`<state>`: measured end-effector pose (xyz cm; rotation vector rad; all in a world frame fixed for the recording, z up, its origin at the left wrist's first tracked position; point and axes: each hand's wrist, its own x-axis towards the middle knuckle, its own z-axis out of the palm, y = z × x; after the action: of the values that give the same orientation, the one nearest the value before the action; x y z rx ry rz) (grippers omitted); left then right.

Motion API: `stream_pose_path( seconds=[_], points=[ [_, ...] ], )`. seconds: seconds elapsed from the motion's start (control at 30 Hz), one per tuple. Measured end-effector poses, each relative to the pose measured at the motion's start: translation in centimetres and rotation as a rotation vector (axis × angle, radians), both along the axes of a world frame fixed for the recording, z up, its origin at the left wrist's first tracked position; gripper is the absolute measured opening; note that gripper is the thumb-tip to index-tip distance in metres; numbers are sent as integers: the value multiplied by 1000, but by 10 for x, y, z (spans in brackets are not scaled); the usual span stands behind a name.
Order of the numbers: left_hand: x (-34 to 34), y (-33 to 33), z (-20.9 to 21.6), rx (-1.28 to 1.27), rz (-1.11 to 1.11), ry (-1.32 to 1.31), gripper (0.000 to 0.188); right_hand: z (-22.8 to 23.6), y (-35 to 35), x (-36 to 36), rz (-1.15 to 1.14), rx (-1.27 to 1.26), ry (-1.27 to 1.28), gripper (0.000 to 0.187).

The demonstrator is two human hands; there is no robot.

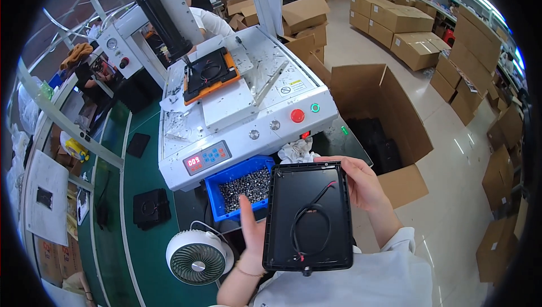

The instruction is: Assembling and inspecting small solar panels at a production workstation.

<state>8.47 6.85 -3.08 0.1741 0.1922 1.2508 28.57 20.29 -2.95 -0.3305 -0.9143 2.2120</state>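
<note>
In front of me a shallow black rectangular casing [283, 211] faces up, with a thin black cable [293, 233] coiled inside it. The cable has red-tipped ends. My right hand [364, 183] grips the casing at its upper right corner. At the casing's left edge is my left hand [256, 236], its thumb raised and apart; the other fingers go out of sight behind the casing, which seems to rest on them. Just beyond, a blue bin [212, 191] holds many small metal screws. On the white bench machine [243, 137], another black casing [212, 71] lies in an orange fixture [230, 60].
A white fan [197, 257] stands left of my left hand. Black casings [151, 208] lie on the green bench [144, 262]. To the right is a large open carton [389, 95] with black items inside. Crumpled tissue [296, 152] lies by the bin. Another person [209, 25] is behind the machine.
</note>
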Motion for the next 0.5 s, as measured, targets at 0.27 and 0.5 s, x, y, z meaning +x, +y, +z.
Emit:
stream_pose_path(
  seconds=[0.27, 0.5],
  points=[
    [30, 12, -5, 109, -179, -12, 112, 33, 14, 11, -379, 1348, -486, 29],
    [23, 10, -15, 72, -129, 88, 104, 48, 6, -1, -223, 1916, -683, 22]
  ],
)
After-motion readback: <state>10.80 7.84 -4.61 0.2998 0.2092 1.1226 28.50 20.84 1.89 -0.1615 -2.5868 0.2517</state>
